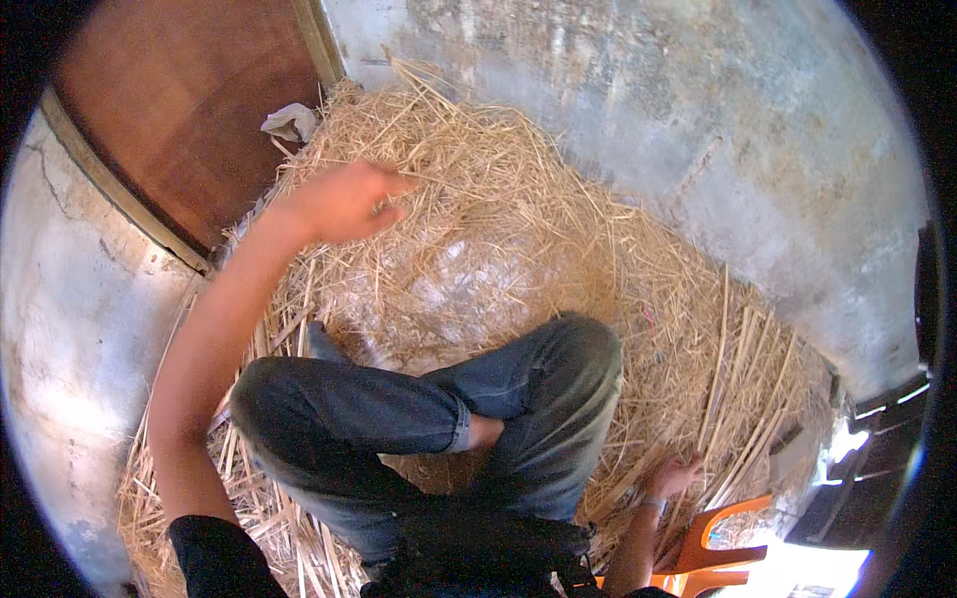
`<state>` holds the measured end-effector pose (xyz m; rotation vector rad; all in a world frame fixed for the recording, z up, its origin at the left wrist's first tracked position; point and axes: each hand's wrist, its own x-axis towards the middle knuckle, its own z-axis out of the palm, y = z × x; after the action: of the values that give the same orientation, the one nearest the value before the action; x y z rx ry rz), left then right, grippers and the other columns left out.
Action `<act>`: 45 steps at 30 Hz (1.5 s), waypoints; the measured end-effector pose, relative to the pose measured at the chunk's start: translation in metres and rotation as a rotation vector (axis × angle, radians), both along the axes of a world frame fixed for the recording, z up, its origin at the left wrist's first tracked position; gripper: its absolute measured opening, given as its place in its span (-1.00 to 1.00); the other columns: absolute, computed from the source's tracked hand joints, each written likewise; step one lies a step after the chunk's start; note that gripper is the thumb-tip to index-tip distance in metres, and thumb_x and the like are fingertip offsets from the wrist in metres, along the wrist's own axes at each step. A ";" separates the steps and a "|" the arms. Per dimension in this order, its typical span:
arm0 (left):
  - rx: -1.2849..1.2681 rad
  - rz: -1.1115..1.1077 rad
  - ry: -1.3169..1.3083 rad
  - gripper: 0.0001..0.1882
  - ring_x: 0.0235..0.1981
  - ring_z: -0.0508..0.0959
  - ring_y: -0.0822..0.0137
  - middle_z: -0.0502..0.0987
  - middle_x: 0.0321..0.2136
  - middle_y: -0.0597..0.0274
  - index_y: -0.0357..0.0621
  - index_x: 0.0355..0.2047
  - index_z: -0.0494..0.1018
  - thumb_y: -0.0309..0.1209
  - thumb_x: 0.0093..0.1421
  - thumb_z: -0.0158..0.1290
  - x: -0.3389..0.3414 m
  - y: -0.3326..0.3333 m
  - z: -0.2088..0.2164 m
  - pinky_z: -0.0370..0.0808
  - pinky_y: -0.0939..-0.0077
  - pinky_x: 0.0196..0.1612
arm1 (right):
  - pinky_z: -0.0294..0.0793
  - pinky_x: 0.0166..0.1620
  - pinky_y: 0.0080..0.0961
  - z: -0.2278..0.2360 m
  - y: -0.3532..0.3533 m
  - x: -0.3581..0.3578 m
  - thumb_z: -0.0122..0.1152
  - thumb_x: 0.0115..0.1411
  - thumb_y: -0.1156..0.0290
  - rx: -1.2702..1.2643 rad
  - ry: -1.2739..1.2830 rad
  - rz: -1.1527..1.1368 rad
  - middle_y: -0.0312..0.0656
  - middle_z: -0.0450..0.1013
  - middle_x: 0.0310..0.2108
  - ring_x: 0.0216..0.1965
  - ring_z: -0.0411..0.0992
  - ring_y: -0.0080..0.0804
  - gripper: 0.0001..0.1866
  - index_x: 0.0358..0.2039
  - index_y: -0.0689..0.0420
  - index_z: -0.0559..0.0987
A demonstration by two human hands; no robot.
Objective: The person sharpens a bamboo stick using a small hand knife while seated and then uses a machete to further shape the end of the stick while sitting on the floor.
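Note:
I sit cross-legged among loose dry straw (478, 159). My left hand (361, 202) hovers over the far left part of the heap, slightly blurred. Its index finger stretches to the right, the thumb is apart from it, and no held thing shows between them. Low at the right, beside my knee, my right hand (675, 476) has its fingers curled at the lower ends of long straw stalks (726, 389). A band circles that wrist. How many stalks its fingers hold is hidden.
My jeans-clad legs (339, 404) fill the middle. A stained grey wall (718, 130) rises behind the straw, with a brown door panel (189, 110) at the far left. A crumpled pale scrap (289, 122) lies by it. An orange plastic chair (698, 543) stands at lower right.

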<state>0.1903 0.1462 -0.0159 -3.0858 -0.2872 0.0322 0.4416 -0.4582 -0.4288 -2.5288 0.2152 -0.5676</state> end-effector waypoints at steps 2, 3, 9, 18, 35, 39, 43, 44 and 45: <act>-0.110 0.018 0.003 -0.54 -0.05 0.54 -0.08 0.52 -0.08 -0.11 -0.08 0.14 0.42 -0.26 0.25 0.05 -0.020 -0.007 -0.030 0.49 0.07 0.04 | 0.49 -0.13 0.09 0.002 -0.004 0.011 0.24 0.07 0.39 -0.257 -0.166 -0.016 0.20 0.32 0.01 -0.12 0.45 0.31 -0.49 0.08 0.08 0.43; -0.174 0.029 -0.003 -0.53 -0.04 0.53 -0.09 0.52 -0.07 -0.11 -0.08 0.15 0.41 -0.25 0.24 0.04 -0.026 -0.003 -0.055 0.48 0.07 0.05 | 0.48 -0.10 0.07 0.004 -0.005 0.023 0.23 0.10 0.30 -0.207 -0.172 -0.019 0.19 0.41 -0.06 -0.12 0.45 0.28 -0.56 0.01 0.11 0.50; -0.332 0.156 0.112 -0.47 0.02 0.51 -0.13 0.48 0.05 -0.12 -0.06 0.20 0.38 -0.23 0.21 0.04 -0.037 0.043 -0.189 0.45 0.07 0.11 | 0.50 -0.10 0.05 -0.013 -0.061 0.144 0.13 0.19 0.12 -0.345 0.144 0.049 0.22 0.56 -0.24 -0.15 0.54 0.12 -0.57 -0.07 0.16 0.60; -0.495 0.279 0.278 -0.45 0.12 0.43 -0.08 0.44 0.07 -0.10 -0.10 0.22 0.35 -0.26 0.22 0.03 -0.092 0.050 -0.318 0.42 0.06 0.14 | 0.50 -0.07 0.03 0.023 0.049 0.159 0.16 0.17 -0.10 -0.428 0.438 0.228 0.22 0.54 -0.15 -0.08 0.51 0.18 -0.33 0.07 0.22 0.50; -0.545 0.287 0.127 -0.46 0.13 0.42 -0.15 0.39 0.11 -0.22 -0.19 0.18 0.37 -0.30 0.19 0.07 -0.075 0.056 -0.296 0.36 0.17 0.24 | 0.43 -0.34 -0.24 0.327 0.040 0.261 0.14 0.32 0.06 -0.285 -0.162 0.416 -0.03 0.51 -0.57 -0.50 0.49 -0.25 -0.58 -0.37 0.21 0.63; -0.461 0.236 0.015 -0.46 0.04 0.49 -0.18 0.44 0.07 -0.18 -0.14 0.20 0.35 -0.30 0.21 0.07 -0.088 0.058 -0.300 0.44 0.07 0.12 | 0.48 -0.40 -0.40 0.497 0.160 0.191 0.13 0.35 0.20 -0.402 -0.687 0.551 -0.10 0.58 -0.52 -0.54 0.53 -0.42 -0.69 -0.10 0.15 0.65; -0.407 0.312 -0.261 -0.46 -0.01 0.53 -0.10 0.45 0.04 -0.18 -0.17 0.19 0.35 -0.31 0.20 0.10 -0.082 0.032 -0.259 0.46 0.11 0.10 | 0.50 -0.31 -0.42 0.550 0.289 0.068 0.24 0.18 0.35 -0.371 -0.716 1.022 -0.15 0.62 -0.40 -0.45 0.58 -0.36 -0.76 -0.14 0.06 0.69; -0.556 0.383 -0.489 -0.47 -0.02 0.54 -0.04 0.46 0.04 -0.16 -0.18 0.19 0.35 -0.24 0.24 0.05 -0.080 0.024 -0.242 0.47 0.14 0.08 | 0.51 -0.29 -0.41 0.547 0.318 0.038 0.25 0.13 0.38 -0.359 -0.765 1.268 -0.14 0.62 -0.36 -0.42 0.59 -0.31 -0.74 -0.15 0.03 0.70; -0.696 0.463 -0.715 -0.46 -0.03 0.55 0.02 0.46 0.04 -0.15 -0.18 0.19 0.34 -0.17 0.28 0.01 -0.084 0.020 -0.227 0.48 0.16 0.06 | 0.52 -0.29 -0.38 0.534 0.345 0.014 0.24 0.10 0.39 -0.413 -0.686 1.416 -0.15 0.63 -0.34 -0.39 0.59 -0.27 -0.75 -0.18 0.01 0.71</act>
<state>0.1063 0.1658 -0.2430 -3.4368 -1.2359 -1.2049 0.4557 -0.1133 0.1049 -1.9312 -1.8732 -0.7894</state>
